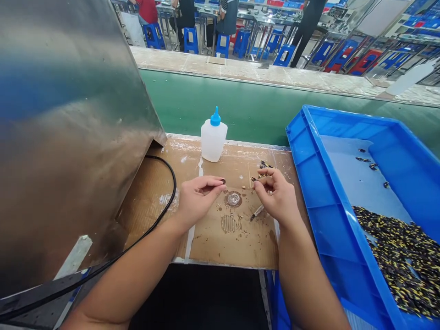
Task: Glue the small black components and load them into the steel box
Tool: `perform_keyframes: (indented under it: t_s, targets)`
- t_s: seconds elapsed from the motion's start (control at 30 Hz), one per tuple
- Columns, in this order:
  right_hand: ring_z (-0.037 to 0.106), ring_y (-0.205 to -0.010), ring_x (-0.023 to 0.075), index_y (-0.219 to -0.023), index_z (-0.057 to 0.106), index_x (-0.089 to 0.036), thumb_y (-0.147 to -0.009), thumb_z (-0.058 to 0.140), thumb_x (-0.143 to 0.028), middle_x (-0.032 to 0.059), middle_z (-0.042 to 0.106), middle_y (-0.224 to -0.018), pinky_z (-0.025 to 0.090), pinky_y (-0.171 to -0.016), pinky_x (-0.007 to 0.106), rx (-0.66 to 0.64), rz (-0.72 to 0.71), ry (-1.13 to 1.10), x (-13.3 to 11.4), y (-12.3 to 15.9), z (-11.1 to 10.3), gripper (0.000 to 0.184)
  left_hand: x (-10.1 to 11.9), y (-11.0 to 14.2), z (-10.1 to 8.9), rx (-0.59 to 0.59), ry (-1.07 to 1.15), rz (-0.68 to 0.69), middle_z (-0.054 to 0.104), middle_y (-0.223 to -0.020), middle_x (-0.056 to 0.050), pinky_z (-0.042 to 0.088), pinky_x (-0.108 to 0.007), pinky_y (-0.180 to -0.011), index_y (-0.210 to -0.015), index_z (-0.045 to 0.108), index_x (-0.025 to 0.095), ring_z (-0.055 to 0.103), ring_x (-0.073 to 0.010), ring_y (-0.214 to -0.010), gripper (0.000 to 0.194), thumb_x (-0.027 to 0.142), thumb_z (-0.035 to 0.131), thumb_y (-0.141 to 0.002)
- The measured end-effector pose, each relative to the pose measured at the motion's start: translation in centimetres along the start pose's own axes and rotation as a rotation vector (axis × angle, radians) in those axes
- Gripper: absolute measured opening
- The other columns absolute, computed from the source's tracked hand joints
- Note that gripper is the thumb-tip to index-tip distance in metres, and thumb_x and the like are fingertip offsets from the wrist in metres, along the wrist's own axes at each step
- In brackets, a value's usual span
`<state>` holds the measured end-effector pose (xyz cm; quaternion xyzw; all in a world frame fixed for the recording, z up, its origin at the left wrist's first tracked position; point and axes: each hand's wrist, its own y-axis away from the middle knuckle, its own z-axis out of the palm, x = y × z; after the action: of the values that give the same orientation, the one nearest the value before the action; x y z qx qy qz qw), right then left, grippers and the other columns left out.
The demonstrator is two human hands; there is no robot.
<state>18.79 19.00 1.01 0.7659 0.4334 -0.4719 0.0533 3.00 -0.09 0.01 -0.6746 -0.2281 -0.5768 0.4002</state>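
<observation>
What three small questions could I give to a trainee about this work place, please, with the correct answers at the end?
1. Multiple choice: Which colour is the cap of the plastic bottle?
A) red
B) blue
C) yellow

2. True or false: The left hand holds a small dark piece at its fingertips.

3. Fill in the missing word: Seen from the person's place, the large blue bin with many black and yellow pieces stands on the ____ side of the bottle.

Key: 1. B; 2. true; 3. right
</observation>
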Motion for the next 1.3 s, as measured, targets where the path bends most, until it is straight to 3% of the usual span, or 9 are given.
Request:
perform_keyframes:
  t_s: [0.07,0.17,0.3,0.37,0.43,0.53,0.77,0.97,1.3]
  targets:
    - [0.066,-0.066,0.0179,-0.110,0.079,-0.022,-0.095,0.071,-0.039,0.0026,0.078,-0.082,0.051,-0.063,0.030,-0.024,0.026,0.041,0.8,-0.3,-0.8,0.024,-0.2,-0.2,-0.2,0.012,-0.018,0.018,0.086,-0.102,-0.009,0.070,-0.042,-0.092,-0.089,0.088,0.024,0.083,-0.0264,-0.099,0.010,0.034,0.089,-0.085]
    - [0.069,-0.069,0.0194,-0.100,0.083,-0.023,-0.094,0.067,-0.035,0.0033,0.078,-0.082,0.051,-0.064,0.031,-0.160,-0.010,0.096,1.9,-0.5,-1.6,0.021,-0.2,-0.3,-0.3,0.017,-0.040,0.048,0.087,-0.101,-0.008,0.070,-0.041,-0.091,-0.090,0.088,0.025,0.083,-0.0257,-0.098,0.009,0.033,0.088,-0.087]
    - [0.072,-0.075,0.0212,-0.102,0.085,-0.024,-0.094,0.062,-0.027,0.0038,0.082,-0.092,0.053,-0.071,0.034,-0.314,-0.115,0.219,2.7,-0.7,-1.7,0.024,0.1,-0.4,-0.4,-0.003,-0.058,0.086,0.087,-0.100,-0.008,0.070,-0.038,-0.088,-0.089,0.088,0.025,0.084,-0.0242,-0.095,0.005,0.029,0.088,-0.086]
    - [0.074,-0.080,0.0220,-0.103,0.085,-0.024,-0.095,0.061,-0.027,0.0042,0.083,-0.097,0.054,-0.074,0.035,-0.360,-0.116,0.253,2.9,-0.7,-1.6,0.025,0.2,-0.4,-0.4,-0.022,-0.053,0.102,0.087,-0.099,-0.008,0.071,-0.036,-0.086,-0.088,0.088,0.024,0.084,-0.0236,-0.094,0.005,0.029,0.088,-0.086]
    - [0.072,-0.075,0.0206,-0.105,0.083,-0.023,-0.095,0.062,-0.026,0.0030,0.081,-0.089,0.053,-0.071,0.034,-0.392,-0.078,0.263,2.8,-0.7,-1.6,0.024,0.3,-0.4,-0.3,-0.035,-0.030,0.100,0.087,-0.099,-0.008,0.071,-0.034,-0.084,-0.088,0.088,0.024,0.084,-0.0228,-0.093,0.005,0.029,0.088,-0.086]
    - [0.067,-0.064,0.0178,-0.102,0.081,-0.021,-0.093,0.067,-0.027,0.0003,0.076,-0.076,0.050,-0.064,0.031,-0.397,-0.034,0.239,2.5,-0.6,-1.5,0.018,0.3,-0.4,-0.3,-0.050,0.001,0.058,0.087,-0.100,-0.008,0.071,-0.034,-0.086,-0.088,0.088,0.024,0.084,-0.0220,-0.093,0.005,0.029,0.089,-0.085]
    - [0.070,-0.072,0.0187,-0.097,0.083,-0.023,-0.098,0.072,-0.026,0.0019,0.081,-0.089,0.053,-0.067,0.032,-0.402,-0.136,0.198,2.2,-0.7,-1.8,0.011,0.2,-0.7,-0.3,-0.049,0.076,-0.044,0.087,-0.098,-0.008,0.070,-0.036,-0.089,-0.086,0.088,0.024,0.084,-0.0229,-0.093,0.010,0.032,0.092,-0.082]
    - [0.078,-0.097,0.0209,-0.110,0.081,-0.026,-0.106,0.068,-0.021,0.0033,0.082,-0.107,0.061,-0.085,0.033,-0.296,-0.317,0.033,0.7,-0.4,-1.5,0.014,-0.1,-0.9,-0.5,-0.057,0.131,-0.129,0.087,-0.097,-0.008,0.068,-0.035,-0.090,-0.084,0.088,0.024,0.083,-0.0221,-0.094,0.014,0.035,0.095,-0.079]
    - [0.077,-0.095,0.0197,-0.114,0.079,-0.026,-0.108,0.065,-0.014,0.0046,0.080,-0.109,0.062,-0.083,0.033,-0.332,-0.461,0.060,-0.7,0.2,-0.3,0.020,0.1,-1.3,-0.5,-0.010,0.176,-0.147,0.087,-0.095,-0.008,0.067,-0.034,-0.086,-0.084,0.087,0.022,0.082,-0.0216,-0.090,0.017,0.034,0.097,-0.076]
